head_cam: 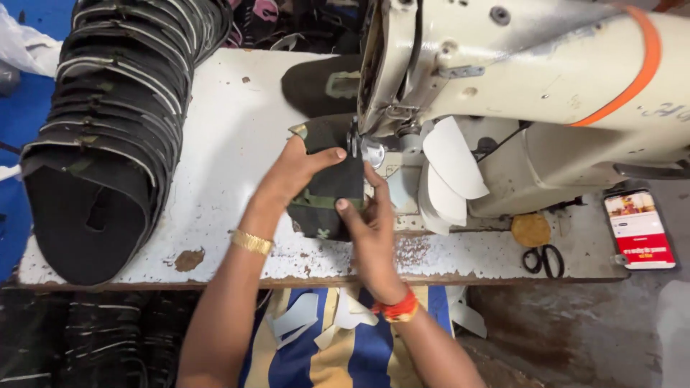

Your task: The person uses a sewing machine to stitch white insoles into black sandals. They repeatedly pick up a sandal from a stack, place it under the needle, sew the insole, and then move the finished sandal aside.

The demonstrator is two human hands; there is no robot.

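My left hand [293,172] and my right hand [370,219] both grip a dark camouflage-patterned shoe-upper piece [332,185] on the white worn table [237,144]. The piece sits under the needle foot [354,140] of a cream industrial sewing machine [517,65]. My left thumb presses on the piece's top edge; my right thumb presses its lower part. A gold bracelet is on my left wrist, a red-orange thread band on my right.
A long curved stack of similar dark pieces [115,115] lies at the left. Another dark piece [320,82] lies behind the needle. White paper pieces [453,165], a round brown disc [530,230], black scissors [544,259] and a phone [638,230] are at the right.
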